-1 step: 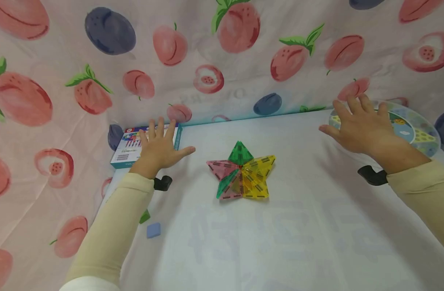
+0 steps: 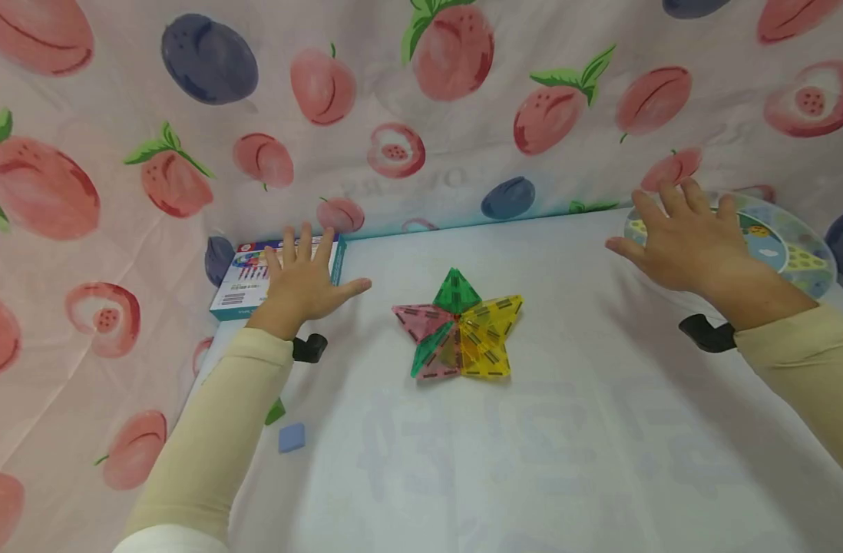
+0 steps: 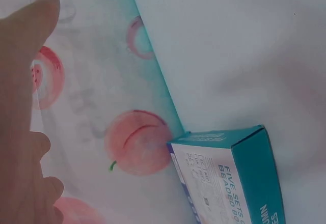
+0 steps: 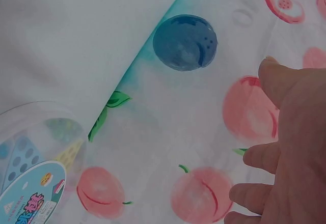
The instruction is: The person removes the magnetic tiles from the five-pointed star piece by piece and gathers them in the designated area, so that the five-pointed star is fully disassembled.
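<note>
A star of see-through tiles (image 2: 487,334) in green, yellow and pink lies mid-table, between the two hands. With fingers spread and palm down, my left hand (image 2: 300,284) hovers over a flat box (image 2: 238,296) at the back left. My right hand (image 2: 691,242) is likewise spread in the air, overlapping a round clear container (image 2: 811,257) at the back right in the head view. Neither hand holds anything. Printed lettering shows on the box's side (image 3: 260,178) in the left wrist view. A colourful label (image 4: 38,193) marks the container in the right wrist view.
A small blue square piece (image 2: 292,438) and a green piece (image 2: 275,412) lie near the left forearm, which partly covers the green one. Behind the white table (image 2: 566,461) hangs a peach-print cloth (image 2: 463,130), which also runs down the left side.
</note>
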`<state>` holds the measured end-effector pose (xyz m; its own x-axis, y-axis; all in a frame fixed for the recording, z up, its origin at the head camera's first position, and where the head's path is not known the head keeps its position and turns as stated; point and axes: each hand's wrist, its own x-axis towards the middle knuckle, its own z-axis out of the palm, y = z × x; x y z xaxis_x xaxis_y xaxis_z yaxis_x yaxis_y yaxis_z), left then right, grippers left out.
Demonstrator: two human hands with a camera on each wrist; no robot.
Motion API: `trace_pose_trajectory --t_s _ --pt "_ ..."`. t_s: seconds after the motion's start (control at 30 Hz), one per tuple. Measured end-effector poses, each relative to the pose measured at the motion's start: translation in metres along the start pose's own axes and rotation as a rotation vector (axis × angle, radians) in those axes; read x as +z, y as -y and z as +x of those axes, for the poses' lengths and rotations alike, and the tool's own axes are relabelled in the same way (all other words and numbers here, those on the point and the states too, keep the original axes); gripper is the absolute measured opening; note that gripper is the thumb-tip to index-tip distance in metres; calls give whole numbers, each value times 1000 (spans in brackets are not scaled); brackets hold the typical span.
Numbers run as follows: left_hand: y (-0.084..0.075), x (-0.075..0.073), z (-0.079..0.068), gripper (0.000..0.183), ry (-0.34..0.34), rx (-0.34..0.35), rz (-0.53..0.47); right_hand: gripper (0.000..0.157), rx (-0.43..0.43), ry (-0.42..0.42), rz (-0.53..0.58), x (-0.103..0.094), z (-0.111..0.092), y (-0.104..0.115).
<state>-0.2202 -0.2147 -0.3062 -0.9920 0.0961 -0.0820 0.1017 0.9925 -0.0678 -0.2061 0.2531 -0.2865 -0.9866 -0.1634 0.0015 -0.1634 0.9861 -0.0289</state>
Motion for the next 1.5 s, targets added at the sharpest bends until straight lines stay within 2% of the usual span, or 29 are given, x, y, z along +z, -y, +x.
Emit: trace_pose_trajectory --t_s 0.23,0.33,0.43,0.53,0.6,0.7,0.8,1.0,1.17,1.3,1.5 --pt "0 2 3 107 -4 3 -25 93 4 1 14 1 1 -1" --pt "-1 4 4 106 -39 16 -58 93 -17 -9 73 2 -1 0" --pt "-6 5 2 99 -105 35 -166 89 -50 -27 190 4 -3 3" --pt "-12 7 -2 91 -168 84 -346 82 -85 -46 302 8 -6 10" --pt "-18 9 -6 87 -170 128 -478 78 -101 -70 355 13 -9 16" --pt "-26 17 -11 83 -135 180 -632 70 -120 -77 440 23 -10 25" --pt "-34 31 -14 76 -81 198 -742 61 -123 -43 542 36 -8 34" --pt "-45 64 -11 55 54 136 -956 50 -116 91 717 68 1 55" --pt "-53 88 -6 55 157 85 -1071 51 -131 193 802 94 11 71" --pt "-60 102 -4 53 167 84 -1137 45 -146 255 861 109 17 83" --pt "-70 114 -6 44 133 91 -1218 34 -127 259 962 119 18 93"
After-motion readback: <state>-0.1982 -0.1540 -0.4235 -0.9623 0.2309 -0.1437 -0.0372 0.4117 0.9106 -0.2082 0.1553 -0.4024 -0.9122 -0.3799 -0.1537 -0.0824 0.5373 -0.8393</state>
